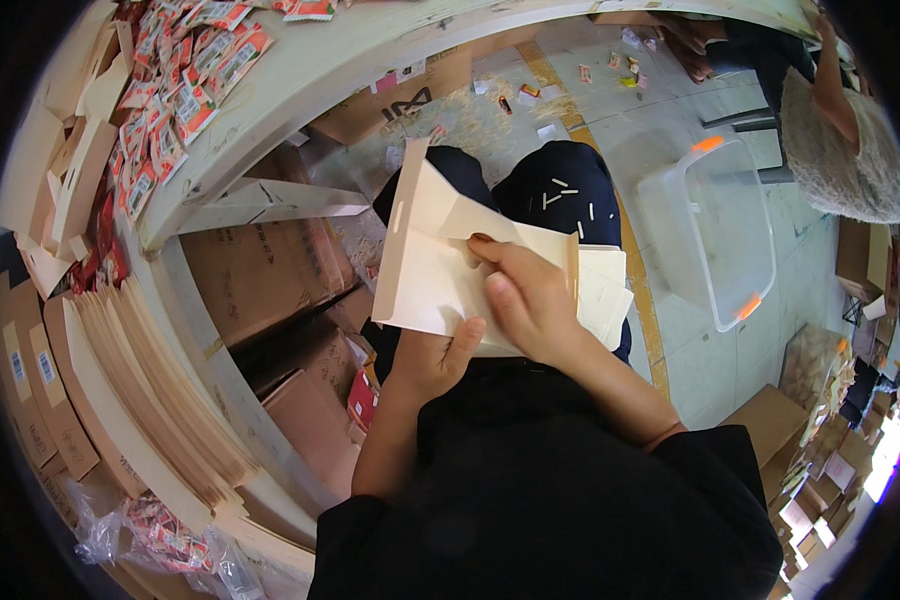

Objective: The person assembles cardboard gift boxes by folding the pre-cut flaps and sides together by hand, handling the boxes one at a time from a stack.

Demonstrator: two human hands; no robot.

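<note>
A cream-coloured card box blank (435, 265), partly folded with its side panels raised, rests across my lap. My left hand (435, 362) supports it from the near left, thumb over its lower edge and the other fingers hidden beneath. Curled over the inside of the blank, my right hand (535, 300) has its fingertips near a small dark opening in the card. Whatever may be between those fingertips is hidden. More flat cream card (602, 290) lies under the blank on the right. Several small pale card strips (560, 190) are scattered on my dark trousers.
Red-and-white packets (185, 85) heap on the white table (270, 75) at upper left. A stack of card blanks (155, 390) stands at left. On the floor are a clear plastic bin (725, 240), cardboard boxes (260, 270) and litter. Another person (840, 140) sits at upper right.
</note>
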